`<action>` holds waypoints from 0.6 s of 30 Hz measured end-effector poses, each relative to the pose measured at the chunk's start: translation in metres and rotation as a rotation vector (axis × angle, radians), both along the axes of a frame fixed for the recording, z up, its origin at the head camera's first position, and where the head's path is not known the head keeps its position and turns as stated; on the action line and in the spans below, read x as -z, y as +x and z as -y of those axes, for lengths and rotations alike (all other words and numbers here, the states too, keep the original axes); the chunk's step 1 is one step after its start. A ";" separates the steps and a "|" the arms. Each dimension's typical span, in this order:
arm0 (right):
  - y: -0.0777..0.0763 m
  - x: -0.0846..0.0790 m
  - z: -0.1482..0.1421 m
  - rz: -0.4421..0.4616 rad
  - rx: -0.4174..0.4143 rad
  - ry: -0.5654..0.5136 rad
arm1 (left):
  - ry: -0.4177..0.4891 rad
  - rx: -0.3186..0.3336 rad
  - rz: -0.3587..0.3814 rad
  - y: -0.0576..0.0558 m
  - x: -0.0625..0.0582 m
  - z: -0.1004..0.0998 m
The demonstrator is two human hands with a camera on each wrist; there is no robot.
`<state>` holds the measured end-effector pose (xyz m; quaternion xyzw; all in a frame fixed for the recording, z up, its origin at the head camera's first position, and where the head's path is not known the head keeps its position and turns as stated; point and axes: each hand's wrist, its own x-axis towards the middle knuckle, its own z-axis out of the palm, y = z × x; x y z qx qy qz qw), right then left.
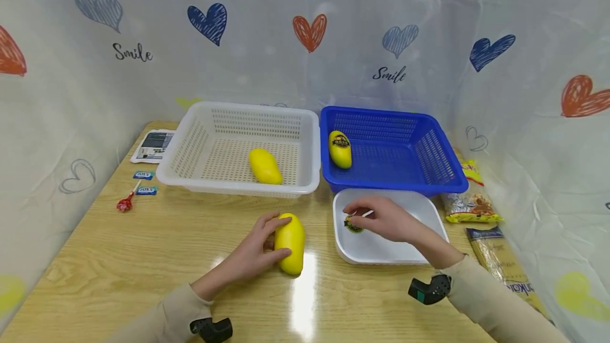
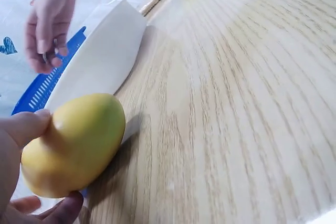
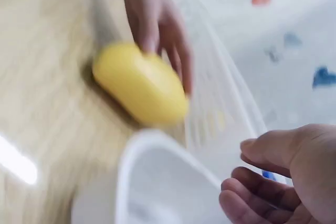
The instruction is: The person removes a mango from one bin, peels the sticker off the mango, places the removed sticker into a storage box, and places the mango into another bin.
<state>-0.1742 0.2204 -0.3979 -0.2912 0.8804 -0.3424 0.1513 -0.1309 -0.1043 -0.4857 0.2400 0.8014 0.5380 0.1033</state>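
Note:
My left hand [image 1: 259,245] grips a yellow mango [image 1: 292,245] over the wooden table, thumb on one side and fingers on the other; no label shows on its visible side. My right hand [image 1: 381,218] hovers above a white tray [image 1: 395,252], its fingers loosely bent with a gap to the thumb. A dark oval sticker [image 1: 354,225] shows in the tray under those fingertips, partly covered by them. Nothing is visible between the thumb and fingers [image 3: 252,195] in the right wrist view. Another label-free mango [image 1: 265,166] lies in the white basket [image 1: 238,188]; a stickered mango [image 1: 340,150] lies in the blue basket [image 1: 395,181].
Left of the white basket are a white packet [image 1: 153,146], two small blue-wrapped sweets [image 1: 146,190] and a red lollipop [image 1: 125,204]. A yellow snack bag [image 1: 474,197] and a golden packet [image 1: 500,258] line the right side. A heart-printed curtain [image 1: 267,57] surrounds the table.

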 end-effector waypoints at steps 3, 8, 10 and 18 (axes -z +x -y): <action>0.010 -0.002 0.030 -0.007 -0.029 -0.035 | 0.012 0.013 0.004 0.001 -0.002 -0.001; 0.024 0.011 0.072 0.009 -0.075 -0.010 | -0.088 0.057 0.016 -0.001 -0.022 0.009; 0.026 0.019 0.085 -0.011 -0.076 0.008 | -0.154 0.061 0.012 -0.004 -0.038 0.019; 0.029 0.038 0.116 -0.122 -0.035 -0.003 | -0.226 -0.029 -0.108 -0.035 -0.108 0.082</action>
